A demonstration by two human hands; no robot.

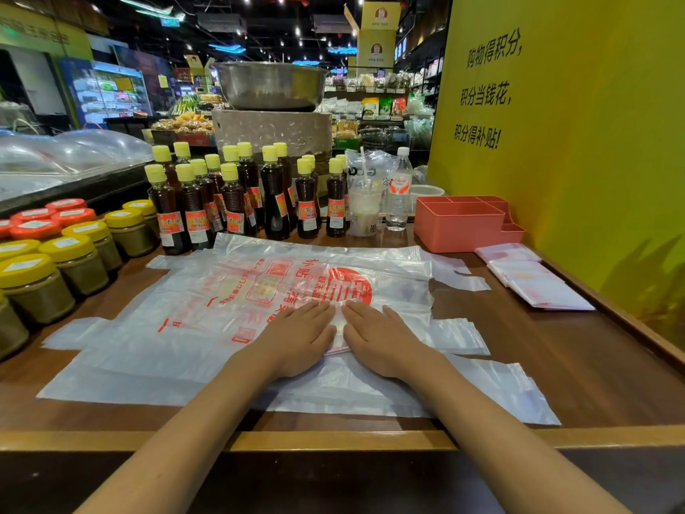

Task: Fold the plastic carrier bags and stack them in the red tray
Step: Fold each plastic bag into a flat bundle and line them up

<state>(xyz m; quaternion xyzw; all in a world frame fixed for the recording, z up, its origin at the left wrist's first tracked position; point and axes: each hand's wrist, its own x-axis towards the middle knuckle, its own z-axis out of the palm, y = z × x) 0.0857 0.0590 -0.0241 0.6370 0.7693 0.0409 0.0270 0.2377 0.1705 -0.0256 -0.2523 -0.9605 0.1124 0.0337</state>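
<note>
A pile of clear plastic carrier bags [230, 309] with red print lies spread flat across the wooden counter, handles pointing right. My left hand [300, 339] and my right hand [374, 339] rest palm down side by side on the top bag near its middle, fingers flat and close together, holding nothing. The red tray [459, 226], a coral organiser with several compartments, stands at the back right and looks empty. Two folded bags [533, 280] lie on the counter just right of the tray's front.
Dark sauce bottles with yellow caps [237, 194] line the back of the counter. Jars with yellow and red lids [74, 250] crowd the left side. A drink cup [365, 205] and a water bottle [398, 194] stand left of the tray. A yellow wall [574, 142] bounds the right.
</note>
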